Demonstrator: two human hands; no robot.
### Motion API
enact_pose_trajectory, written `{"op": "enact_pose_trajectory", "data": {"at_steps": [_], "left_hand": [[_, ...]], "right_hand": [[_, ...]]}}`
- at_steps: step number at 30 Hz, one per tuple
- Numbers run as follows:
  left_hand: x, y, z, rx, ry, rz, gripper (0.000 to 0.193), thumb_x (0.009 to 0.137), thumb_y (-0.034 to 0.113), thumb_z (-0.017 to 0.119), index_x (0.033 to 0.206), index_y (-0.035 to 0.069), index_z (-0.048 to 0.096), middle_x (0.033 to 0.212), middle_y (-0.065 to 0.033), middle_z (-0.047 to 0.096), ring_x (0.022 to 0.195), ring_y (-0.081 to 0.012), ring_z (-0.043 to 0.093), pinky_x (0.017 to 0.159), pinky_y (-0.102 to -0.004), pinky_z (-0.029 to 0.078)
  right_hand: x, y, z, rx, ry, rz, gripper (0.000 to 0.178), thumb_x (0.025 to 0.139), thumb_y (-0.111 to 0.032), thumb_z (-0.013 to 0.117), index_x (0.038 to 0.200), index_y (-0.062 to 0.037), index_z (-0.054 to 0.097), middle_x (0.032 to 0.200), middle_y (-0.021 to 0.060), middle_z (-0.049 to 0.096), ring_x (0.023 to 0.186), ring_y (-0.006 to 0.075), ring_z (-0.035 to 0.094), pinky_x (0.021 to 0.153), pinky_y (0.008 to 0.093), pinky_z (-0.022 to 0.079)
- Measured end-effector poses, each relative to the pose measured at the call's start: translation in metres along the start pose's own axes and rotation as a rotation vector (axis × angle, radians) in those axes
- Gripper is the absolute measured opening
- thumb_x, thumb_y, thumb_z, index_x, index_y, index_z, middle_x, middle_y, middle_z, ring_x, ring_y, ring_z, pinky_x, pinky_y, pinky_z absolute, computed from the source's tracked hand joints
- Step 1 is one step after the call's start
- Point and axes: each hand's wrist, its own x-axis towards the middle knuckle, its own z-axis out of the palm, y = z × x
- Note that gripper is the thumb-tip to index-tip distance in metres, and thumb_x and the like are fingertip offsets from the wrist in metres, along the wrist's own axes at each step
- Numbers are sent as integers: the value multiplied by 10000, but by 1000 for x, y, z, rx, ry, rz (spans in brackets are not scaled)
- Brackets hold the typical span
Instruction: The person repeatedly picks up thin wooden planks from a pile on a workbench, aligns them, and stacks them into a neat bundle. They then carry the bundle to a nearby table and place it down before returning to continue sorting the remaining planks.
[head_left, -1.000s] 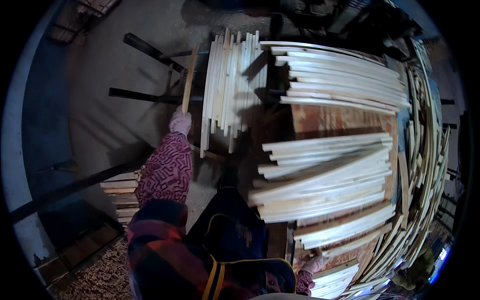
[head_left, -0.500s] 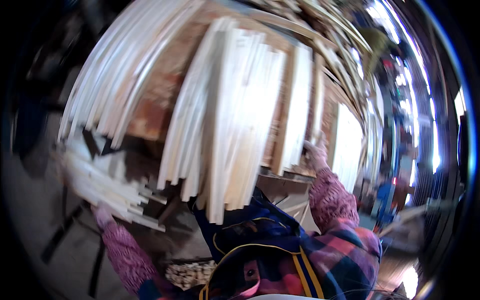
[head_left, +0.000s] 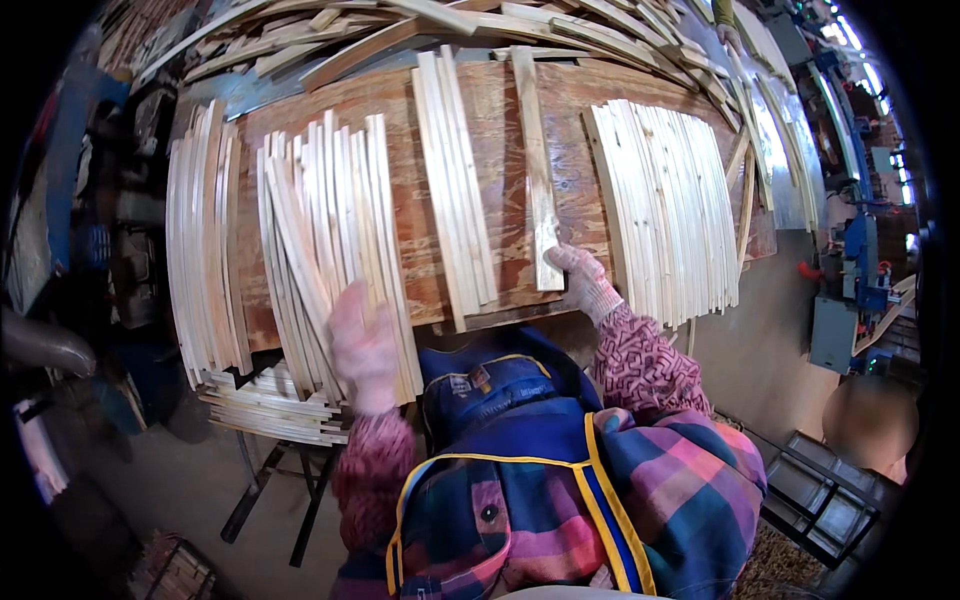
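Both of my hands wear pale pinkish gloves. My right hand (head_left: 582, 277) grips the near end of a single wooden board (head_left: 533, 150), its thumb on top; the fingers beneath are partly hidden. This board lies on the brown plywood tabletop (head_left: 570, 190). My left hand (head_left: 362, 345) is raised over the near end of a row of pale wooden strips (head_left: 325, 190), fingers stretched out and slightly blurred, holding nothing I can see. Between the hands lies a narrow group of strips (head_left: 455, 190).
A wide row of strips (head_left: 665, 200) lies to the right, another row (head_left: 200, 240) at far left. Short strips (head_left: 275, 405) rest on a low stand below the table edge. Loose offcuts (head_left: 400, 40) pile up behind. Another person's hand (head_left: 730, 38) shows at the far right.
My left hand has moved from the short strips at lower left, up and right over the strip row. My right hand stays at the single board. The view has turned and is sharper.
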Motion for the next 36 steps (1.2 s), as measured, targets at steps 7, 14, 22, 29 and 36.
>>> {"op": "enact_pose_trajectory", "data": {"at_steps": [7,14,22,29,36], "left_hand": [[81,86,196,499,-480,-59,762,817,443,727,1464,156,445,1478,-163,401,1369,-366,378,1128,-472,349],[203,107,337,660,-558,305,588,867,409,642,1393,176,520,1434,-120,475,1343,-339,399,1099,-477,372],[301,184,548,721,-931,495,615,915,412,546,1468,168,434,1511,-104,423,1406,-319,357,1178,-430,268],[327,169,595,844,-970,626,530,865,379,601,1357,196,526,1355,-78,543,1289,-257,469,1079,-424,373],[317,258,515,693,-1441,333,625,756,524,693,1168,56,640,1143,-184,671,1035,-279,658,902,-387,529]], "right_hand": [[-69,109,-83,-179,116,261,531,691,-53,742,1213,-68,643,1209,168,653,1164,348,589,1003,394,487],[-52,251,-229,1348,1059,697,384,974,-241,584,1284,-17,556,1095,89,647,1032,234,606,904,433,512],[-5,459,-333,1071,1342,958,237,970,-329,631,906,-101,631,704,-13,499,541,133,439,476,249,386],[-102,450,-363,-183,730,1224,478,885,-515,634,941,-40,630,807,119,608,680,253,583,667,379,528],[103,318,-292,784,756,757,388,988,-356,583,1157,-9,614,1023,121,698,900,233,658,817,391,523]]}}
